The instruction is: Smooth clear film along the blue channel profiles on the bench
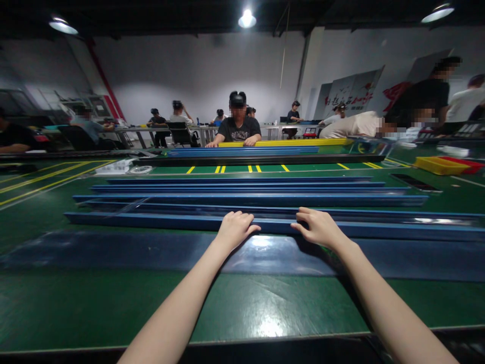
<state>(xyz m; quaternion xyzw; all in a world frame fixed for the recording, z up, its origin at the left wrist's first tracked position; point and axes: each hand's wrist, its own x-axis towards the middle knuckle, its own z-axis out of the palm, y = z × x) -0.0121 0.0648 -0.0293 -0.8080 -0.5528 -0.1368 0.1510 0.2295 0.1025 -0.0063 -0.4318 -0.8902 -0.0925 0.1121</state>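
A long blue channel strip [125, 221] lies across the green table in front of me. My left hand [237, 227] is closed over its near wall, fingers on top and thumb pointing right. A short gap away, my right hand [316, 226] grips the same wall, with its thumb on the near side and its fingertips over the edge. The strip's inner side beneath the fingers is hidden. Between the strip and me lies a flat, glossy bluish plastic sheet [151, 250]. Further blue channel strips [189, 198] lie behind, parallel to the held one.
A person [238, 126] across the table has both hands at a yellow strip [284, 143]. A long black strip [235, 161] crosses the table's middle. To the right are a phone [416, 183] and a yellow tray [439, 166]. Several other people are further back.
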